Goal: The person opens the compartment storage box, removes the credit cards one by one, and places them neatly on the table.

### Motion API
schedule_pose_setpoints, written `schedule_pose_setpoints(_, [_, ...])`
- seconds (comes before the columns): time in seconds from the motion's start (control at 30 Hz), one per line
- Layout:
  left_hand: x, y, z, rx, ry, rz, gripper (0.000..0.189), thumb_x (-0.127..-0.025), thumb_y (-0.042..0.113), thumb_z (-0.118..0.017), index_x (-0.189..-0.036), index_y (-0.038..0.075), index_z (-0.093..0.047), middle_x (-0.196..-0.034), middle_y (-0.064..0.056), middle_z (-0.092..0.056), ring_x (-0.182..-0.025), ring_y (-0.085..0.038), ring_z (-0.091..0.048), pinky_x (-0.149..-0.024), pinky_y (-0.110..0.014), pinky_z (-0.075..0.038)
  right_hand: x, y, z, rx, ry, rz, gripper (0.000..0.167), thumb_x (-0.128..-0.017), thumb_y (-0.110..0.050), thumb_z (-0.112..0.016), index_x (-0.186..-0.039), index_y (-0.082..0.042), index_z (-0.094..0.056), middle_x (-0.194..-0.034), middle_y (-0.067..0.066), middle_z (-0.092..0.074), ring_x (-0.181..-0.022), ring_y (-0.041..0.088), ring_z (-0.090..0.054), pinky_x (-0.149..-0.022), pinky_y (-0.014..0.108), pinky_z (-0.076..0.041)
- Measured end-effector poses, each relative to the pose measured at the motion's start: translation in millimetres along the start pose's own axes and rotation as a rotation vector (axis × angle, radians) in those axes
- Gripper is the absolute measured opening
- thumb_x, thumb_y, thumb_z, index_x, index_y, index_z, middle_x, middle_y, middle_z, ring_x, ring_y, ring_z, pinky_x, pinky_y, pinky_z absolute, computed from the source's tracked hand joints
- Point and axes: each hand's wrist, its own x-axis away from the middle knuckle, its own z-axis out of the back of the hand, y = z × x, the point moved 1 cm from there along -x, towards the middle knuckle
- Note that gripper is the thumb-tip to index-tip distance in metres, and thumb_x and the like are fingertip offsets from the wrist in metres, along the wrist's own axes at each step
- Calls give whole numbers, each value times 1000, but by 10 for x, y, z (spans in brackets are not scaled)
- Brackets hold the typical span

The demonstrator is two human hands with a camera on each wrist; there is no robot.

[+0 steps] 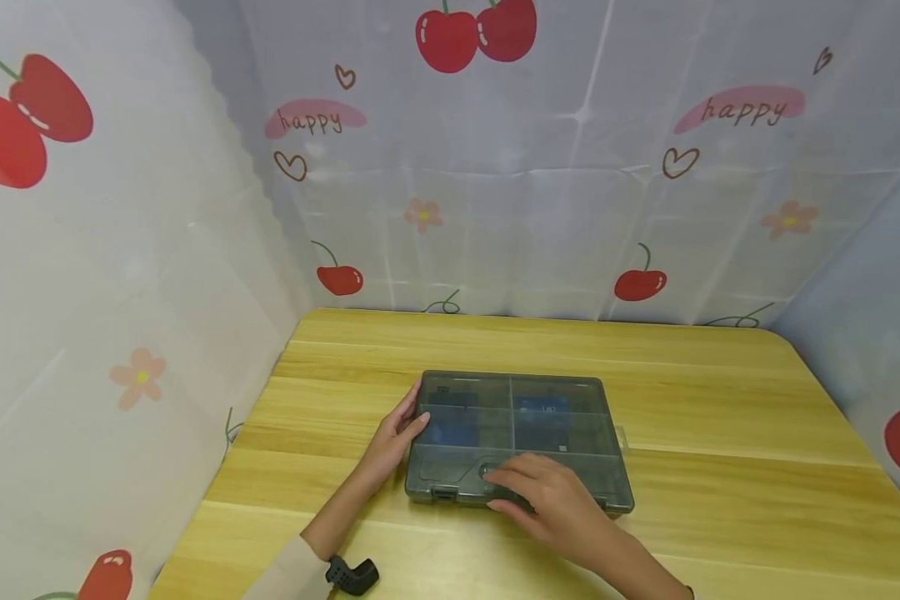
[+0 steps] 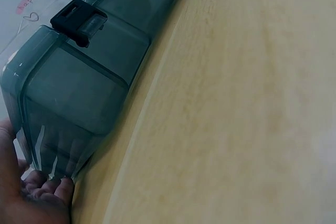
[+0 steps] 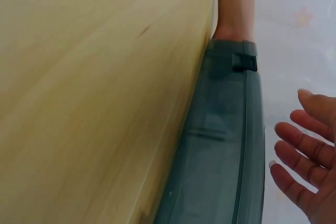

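Note:
A translucent grey-green plastic compartment box (image 1: pixel 461 475) lies flat on the wooden table with its lid down. Blue flat items (image 1: pixel 543 423) show dimly through the lid in two of its sections. My left hand (image 1: pixel 393 437) holds the box's left side, thumb at the top edge; in the left wrist view its fingers (image 2: pixel 50 190) curl against the box's lower edge. Over the front part of the lid hovers my right hand (image 1: pixel 558 504), fingers loosely bent; the right wrist view shows them apart from the box. A dark latch (image 2: pixel 79 22) sits on the front wall.
The wooden table (image 1: pixel 330 375) has rounded back corners. White curtains (image 1: pixel 495 208) printed with cherries, flowers and hearts enclose it at the back and both sides. A black strap device (image 1: pixel 352 575) is on the left wrist. A clear tab (image 1: pixel 621 437) juts from the box's right side.

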Motion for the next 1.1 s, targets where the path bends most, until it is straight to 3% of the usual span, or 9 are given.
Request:
schedule_pose_setpoints(0.43, [-24,-25,-42,-3,-12,-23,66,-104,35,-59,-162,28,-27,-167,-1,-22,-151,-24,-28,-120,-46,-29,-172,-59,-178,-29,-21,-33,20,-86,-20,-83,-105,-17,-78,-104,-9,-70,-94,8,-66,-77,28,-59])
schedule_pose_setpoints(0.83, [-29,-18,-31,-4,-31,-2,66,-104,37,-59,-161,32,-26,-166,8,-21,-150,-21,-28,-120,-44,-31,-288,-115,-303,-47,-61,-22,17,-84,-20,-84,-100,-16,-79,-100,-8,-70,-91,8,-65,-78,25,-58])
schedule_pose_setpoints(1.1, [9,-9,-2,1,-29,0,66,-104,36,-58,-162,33,-25,-167,3,-22,-150,-23,-28,-120,-47,-31,-310,-116,-351,-65,-94,-58,17,-84,-19,-84,-100,-18,-79,-106,-6,-66,-89,8,-63,-73,22,-56])
